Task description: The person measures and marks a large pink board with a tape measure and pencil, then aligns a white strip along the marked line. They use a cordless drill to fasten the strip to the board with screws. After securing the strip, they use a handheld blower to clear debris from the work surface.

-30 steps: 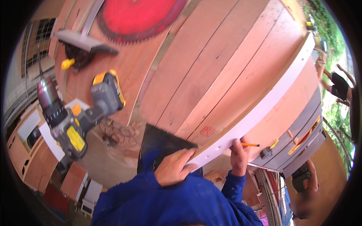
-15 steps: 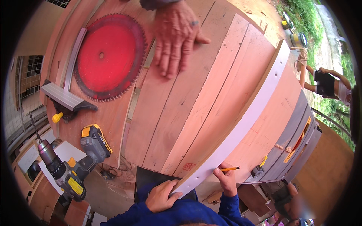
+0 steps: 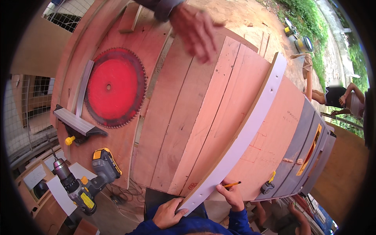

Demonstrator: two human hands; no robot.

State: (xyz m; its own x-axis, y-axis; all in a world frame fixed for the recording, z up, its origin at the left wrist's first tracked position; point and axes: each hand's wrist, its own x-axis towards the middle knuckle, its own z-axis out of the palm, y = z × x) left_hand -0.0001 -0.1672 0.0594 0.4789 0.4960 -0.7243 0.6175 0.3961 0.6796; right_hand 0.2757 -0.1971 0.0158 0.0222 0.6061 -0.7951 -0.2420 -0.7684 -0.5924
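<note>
A long wooden strip with a white face (image 3: 250, 137) and a few small holes slants across the wooden boards; it looks bent in this wide view. My left hand (image 3: 169, 213) is closed around its near end, thumb on the white face. Just to the right, my right hand (image 3: 231, 194) is closed with a yellow pencil (image 3: 232, 184) between its fingers, its dark tip pointing right. The thumb of that hand lies by the strip's edge. Across the boards, a co-worker's hand (image 3: 197, 31), smeared by motion, hovers over or near the far end of the panels.
A red circular saw blade (image 3: 113, 88) lies flat at left, beside a metal fence (image 3: 76, 122). Nearer stands a cordless drill (image 3: 84, 184). At right are a small grey-and-yellow tool (image 3: 268, 187) and a table saw (image 3: 301, 152) with its blade in a yellow insert. Other people are beyond.
The co-worker's hand has lifted off the boards and moved away. The view has shifted, so the boards and blade sit lower. My hands keep their hold on the strip and pencil.
</note>
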